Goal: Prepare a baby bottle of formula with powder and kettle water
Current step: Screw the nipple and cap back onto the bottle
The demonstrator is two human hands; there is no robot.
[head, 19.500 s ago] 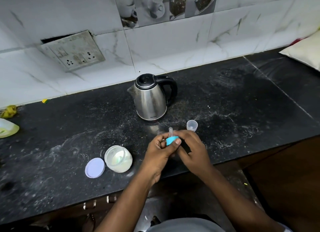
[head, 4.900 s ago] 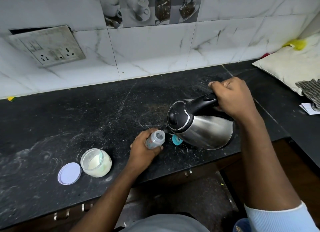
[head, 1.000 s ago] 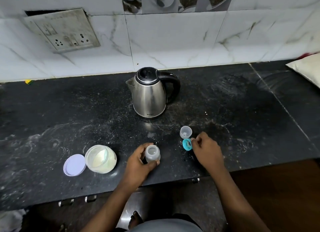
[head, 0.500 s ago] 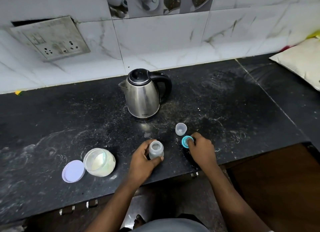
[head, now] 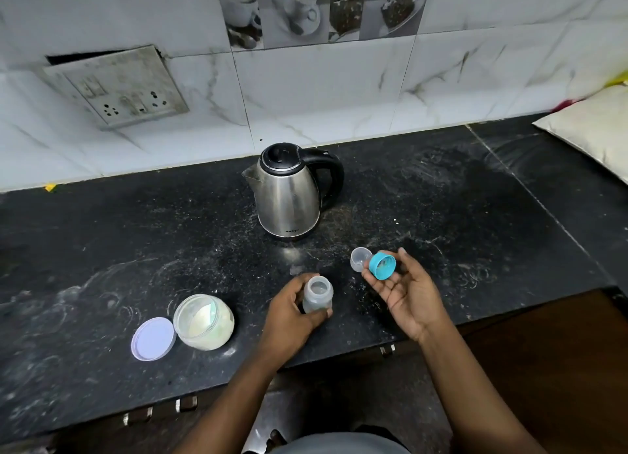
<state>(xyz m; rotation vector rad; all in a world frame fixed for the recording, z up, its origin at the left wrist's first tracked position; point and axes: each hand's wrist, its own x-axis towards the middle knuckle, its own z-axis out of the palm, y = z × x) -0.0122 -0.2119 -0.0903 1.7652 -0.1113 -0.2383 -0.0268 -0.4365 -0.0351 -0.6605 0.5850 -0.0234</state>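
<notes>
Now: bottle (head: 317,296) uncapped, teal cap (head: 382,265) in R hand (head: 406,292).

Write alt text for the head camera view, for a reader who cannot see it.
A person's left hand steadies an open baby bottle on a black counter while the right hand holds its blue cap beside a small clear cup. Behind stands a steel kettle; to the left, an open powder jar and its lid.

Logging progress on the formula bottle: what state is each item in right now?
Baby bottle: uncapped, held upright by left hand.
Blue cap: off, in right hand.
Kettle: lid shut, standing.
Powder jar: open.
Jar lid: off, beside jar.
</notes>
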